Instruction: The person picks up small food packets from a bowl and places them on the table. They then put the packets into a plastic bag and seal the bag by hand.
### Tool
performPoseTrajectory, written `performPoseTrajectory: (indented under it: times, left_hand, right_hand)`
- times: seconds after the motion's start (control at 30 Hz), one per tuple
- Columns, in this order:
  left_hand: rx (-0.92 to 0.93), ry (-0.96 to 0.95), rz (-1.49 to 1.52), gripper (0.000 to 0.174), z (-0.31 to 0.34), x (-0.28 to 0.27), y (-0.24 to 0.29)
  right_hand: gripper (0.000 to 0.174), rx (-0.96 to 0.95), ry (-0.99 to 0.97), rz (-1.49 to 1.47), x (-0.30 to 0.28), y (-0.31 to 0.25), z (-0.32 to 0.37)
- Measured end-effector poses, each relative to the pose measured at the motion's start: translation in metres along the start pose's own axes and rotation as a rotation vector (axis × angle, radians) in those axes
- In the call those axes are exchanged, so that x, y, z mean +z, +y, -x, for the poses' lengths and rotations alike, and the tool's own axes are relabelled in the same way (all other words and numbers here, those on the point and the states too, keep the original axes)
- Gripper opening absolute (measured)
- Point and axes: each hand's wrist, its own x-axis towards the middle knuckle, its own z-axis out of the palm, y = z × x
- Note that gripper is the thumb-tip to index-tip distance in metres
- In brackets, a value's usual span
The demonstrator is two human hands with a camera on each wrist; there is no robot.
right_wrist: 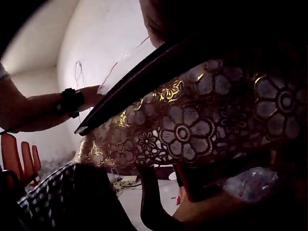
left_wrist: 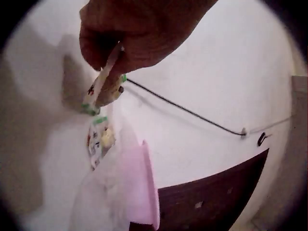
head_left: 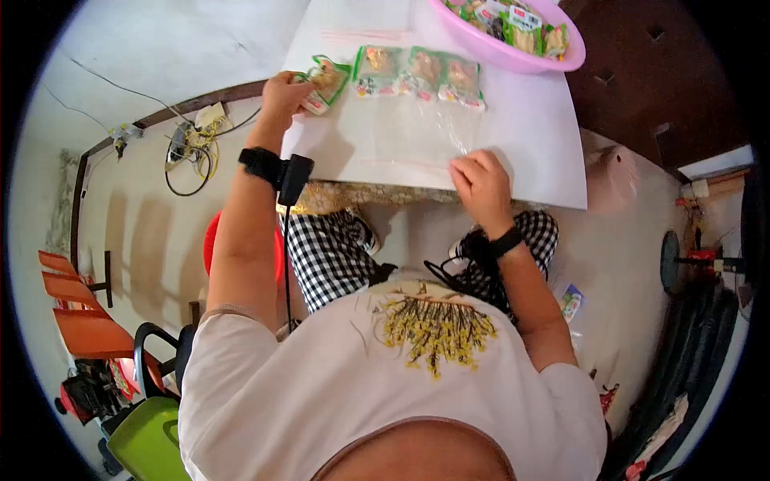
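My left hand (head_left: 285, 94) grips a small green-and-white snack packet (head_left: 327, 78) at the table's left side. In the left wrist view the packet (left_wrist: 91, 98) hangs below the curled fingers. Near the front edge of the white table (head_left: 545, 152), my right hand (head_left: 485, 188) pinches the near edge of a clear plastic bag (head_left: 417, 140). This bag lies flat, with a thin red line along its edge. Three similar packets, one on the left (head_left: 377, 68), one in the middle (head_left: 423, 66) and one on the right (head_left: 460, 80), lie in a row by the bag's far end.
A pink basin (head_left: 513, 58) full of packets stands at the far right of the table. More clear bags with red lines (head_left: 365, 35) lie at the back. A patterned cloth (right_wrist: 183, 130) hangs below the front edge. Cables (head_left: 192, 148) lie on the floor at left.
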Motion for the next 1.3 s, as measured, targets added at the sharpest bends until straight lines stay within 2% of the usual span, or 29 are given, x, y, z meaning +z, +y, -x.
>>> performPoseTrajectory:
  times: [0.03,0.23,0.33,0.37,0.43,0.5,0.57,0.63,0.77,0.87,0.97,1.23,1.3]
  left_hand:
    - [0.010,-0.009,0.203,0.031,0.010,-0.006,-0.007]
    - [-0.095,-0.195,0.541,0.024,0.099,-0.051,-0.035]
    - [-0.119,-0.197,0.732,0.028,0.180,-0.028,0.000]
    - [-0.126,-0.294,0.788,0.031,0.181,-0.032,-0.020]
    - [-0.129,-0.485,1.012,0.022,0.205,-0.019,-0.013]
    - [-0.190,-0.437,1.007,0.023,0.218,-0.004,-0.009]
    - [-0.204,-0.520,1.006,0.022,0.221,0.004,-0.007]
    - [-0.252,-0.409,0.974,0.021,0.223,0.015,-0.007]
    - [-0.218,-0.378,0.961,0.023,0.220,0.015,-0.012]
    - [-0.176,-0.314,1.042,0.023,0.231,0.017,0.005]
    - [-0.106,-0.354,1.007,0.024,0.230,0.013,-0.006]
    - [0.023,-0.119,0.899,0.025,0.213,0.023,-0.018]
    - [0.073,-0.012,0.908,0.033,0.207,0.027,-0.011]
  right_hand:
    - [0.009,0.022,0.002,-0.012,0.000,0.001,0.001]
    - [0.008,0.102,0.047,-0.061,0.001,-0.009,-0.006]
    - [0.006,0.081,0.053,-0.082,0.002,-0.021,-0.010]
    - [0.006,0.069,0.056,-0.094,0.003,-0.026,-0.013]
    - [0.006,0.054,0.047,-0.101,0.002,-0.037,-0.017]
    - [0.005,0.041,0.039,-0.119,0.003,-0.046,-0.020]
    - [0.005,0.029,0.032,-0.151,0.003,-0.054,-0.023]
    - [0.005,0.006,0.003,-0.157,0.001,-0.063,-0.025]
    - [0.007,-0.086,-0.045,-0.160,0.004,-0.076,-0.027]
    - [0.009,-0.158,-0.068,-0.173,0.008,-0.086,-0.028]
    - [0.010,-0.205,-0.093,-0.188,0.016,-0.092,-0.028]
    - [0.013,-0.356,-0.103,-0.225,0.038,-0.109,-0.045]
    - [0.012,-0.385,-0.108,-0.218,0.044,-0.112,-0.052]
